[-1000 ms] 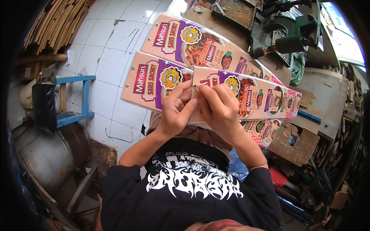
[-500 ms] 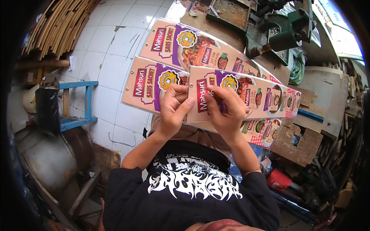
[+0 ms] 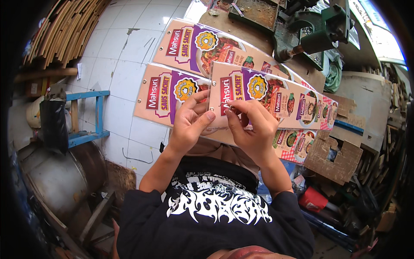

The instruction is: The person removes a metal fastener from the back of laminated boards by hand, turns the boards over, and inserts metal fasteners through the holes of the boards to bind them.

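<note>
A long printed laminated card [image 3: 281, 93], peach with purple and food pictures, lies on top in front of me. My left hand [image 3: 189, 123] grips its left edge, fingers curled behind and thumb at the edge. Over the card's left part, my right hand [image 3: 254, 125] pinches a small metal piece [image 3: 230, 107] between thumb and forefinger; its exact shape is too small to tell. Beneath and to the left lies a matching card [image 3: 144, 110], partly covered by the top card and my left hand. Another card [image 3: 162, 54] lies farther back. Metal eyelets show along the cards' left edges.
A dark green machine [image 3: 319, 39] stands on the wooden bench [image 3: 254, 36] at the back right. Cut brown board [image 3: 334, 159] lies at right. A blue frame [image 3: 98, 112] stands on the white tiled floor [image 3: 125, 86], with wood strips [image 3: 64, 32] at far left.
The top card has tilted and its left end moved slightly up and away. My left hand has shifted a little left and nearer, and the metal piece now shows more in my right fingers.
</note>
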`<state>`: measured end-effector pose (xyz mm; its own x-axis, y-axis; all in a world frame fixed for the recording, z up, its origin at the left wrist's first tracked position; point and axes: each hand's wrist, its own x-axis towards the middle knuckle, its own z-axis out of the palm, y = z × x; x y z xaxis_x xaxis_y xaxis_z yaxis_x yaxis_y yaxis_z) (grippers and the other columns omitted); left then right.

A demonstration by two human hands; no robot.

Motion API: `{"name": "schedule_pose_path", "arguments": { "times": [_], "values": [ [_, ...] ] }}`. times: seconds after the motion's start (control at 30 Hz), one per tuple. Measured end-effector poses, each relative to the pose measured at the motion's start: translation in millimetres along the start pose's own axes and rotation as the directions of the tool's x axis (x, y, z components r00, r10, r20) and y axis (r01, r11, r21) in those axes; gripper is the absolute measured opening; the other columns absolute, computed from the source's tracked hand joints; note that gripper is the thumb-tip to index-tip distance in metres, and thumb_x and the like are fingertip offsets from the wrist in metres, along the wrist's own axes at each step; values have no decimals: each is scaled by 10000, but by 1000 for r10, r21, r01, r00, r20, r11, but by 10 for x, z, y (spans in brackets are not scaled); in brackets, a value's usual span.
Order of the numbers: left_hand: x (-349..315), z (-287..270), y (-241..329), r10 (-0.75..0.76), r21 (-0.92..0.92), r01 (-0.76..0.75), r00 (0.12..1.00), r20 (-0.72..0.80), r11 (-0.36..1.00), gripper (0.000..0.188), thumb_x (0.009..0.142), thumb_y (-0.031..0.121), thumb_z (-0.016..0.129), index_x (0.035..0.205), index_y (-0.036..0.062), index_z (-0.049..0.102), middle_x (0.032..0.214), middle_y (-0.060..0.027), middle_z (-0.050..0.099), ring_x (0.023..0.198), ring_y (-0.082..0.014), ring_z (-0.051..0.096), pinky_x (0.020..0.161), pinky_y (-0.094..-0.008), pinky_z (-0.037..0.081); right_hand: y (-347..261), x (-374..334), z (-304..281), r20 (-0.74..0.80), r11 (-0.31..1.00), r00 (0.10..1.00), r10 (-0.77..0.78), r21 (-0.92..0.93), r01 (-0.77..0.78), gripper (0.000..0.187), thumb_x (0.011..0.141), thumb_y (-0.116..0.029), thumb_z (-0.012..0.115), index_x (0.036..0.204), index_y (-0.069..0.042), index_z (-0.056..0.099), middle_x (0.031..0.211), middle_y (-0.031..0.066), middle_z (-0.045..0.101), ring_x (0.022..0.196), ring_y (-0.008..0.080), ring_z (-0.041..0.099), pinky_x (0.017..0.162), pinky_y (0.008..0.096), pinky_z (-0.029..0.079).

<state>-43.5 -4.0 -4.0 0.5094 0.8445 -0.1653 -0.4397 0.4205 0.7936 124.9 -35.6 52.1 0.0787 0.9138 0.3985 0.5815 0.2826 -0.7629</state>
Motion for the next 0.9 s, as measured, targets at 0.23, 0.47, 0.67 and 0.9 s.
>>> {"name": "schedule_pose_path", "arguments": {
  "times": [0.23,0.47,0.67,0.9],
  "values": [
    [23,-21,18,77,3,-77,994,81,997,576,942,9,505,1475,-61,299,1272,-236,590,1159,-252,605,977,-352,499,55,-70,75,47,997,998,-46,-66,49,231,756,39,737,969,-12,663,798,112,649,648,256,642,565,339,513],
    [7,12,76,11,9,-12,995,104,1000,618,916,-5,492,1489,-79,274,1287,-263,584,1164,-237,607,994,-325,464,88,-66,88,42,986,994,-104,-123,109,212,777,60,724,971,-10,672,790,96,660,572,161,614,488,254,485],
    [5,16,58,25,14,-26,995,101,1000,605,925,-21,477,1491,-78,272,1310,-250,570,1140,-216,617,974,-301,471,77,-64,96,69,971,984,-162,-168,172,239,773,65,724,995,-2,666,762,105,634,579,207,603,496,295,476],
    [6,-26,-3,-3,170,-9,997,72,985,572,948,-44,441,1491,-80,266,1366,-218,532,1172,-202,597,964,-279,486,87,-119,145,89,928,969,-231,-280,247,272,753,52,729,1013,44,650,731,78,534,592,214,548,529,334,463]
  ]
}}
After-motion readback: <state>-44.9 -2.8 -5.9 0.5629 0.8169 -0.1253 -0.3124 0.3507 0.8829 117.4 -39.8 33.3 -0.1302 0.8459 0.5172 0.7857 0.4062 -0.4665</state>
